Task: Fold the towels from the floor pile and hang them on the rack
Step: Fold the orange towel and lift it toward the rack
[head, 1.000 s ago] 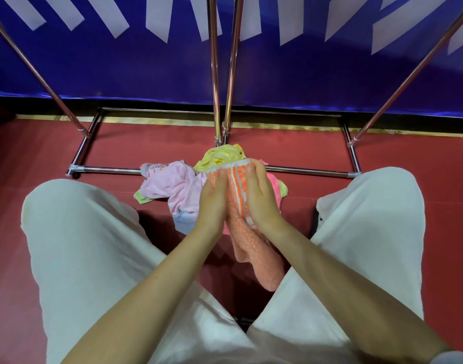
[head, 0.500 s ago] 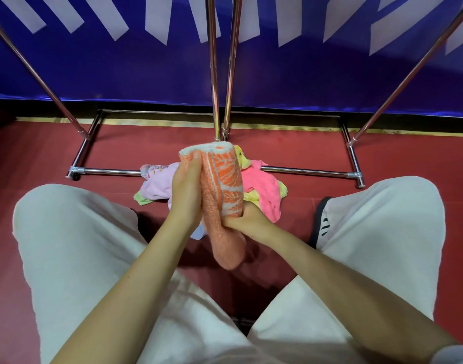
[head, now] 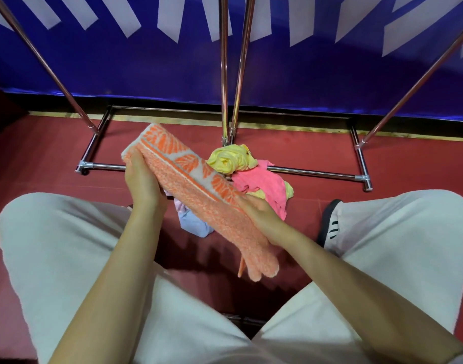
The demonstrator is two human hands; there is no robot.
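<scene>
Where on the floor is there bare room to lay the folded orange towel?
Bare red floor lies right of the towel pile, inside the rack base, and left near its corner. Between the knees, pile and orange towel crowd it.

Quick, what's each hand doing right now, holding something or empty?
Left hand: grips the upper end of the orange towel.
Right hand: holds the same towel further down, fingers curled round it.
</scene>
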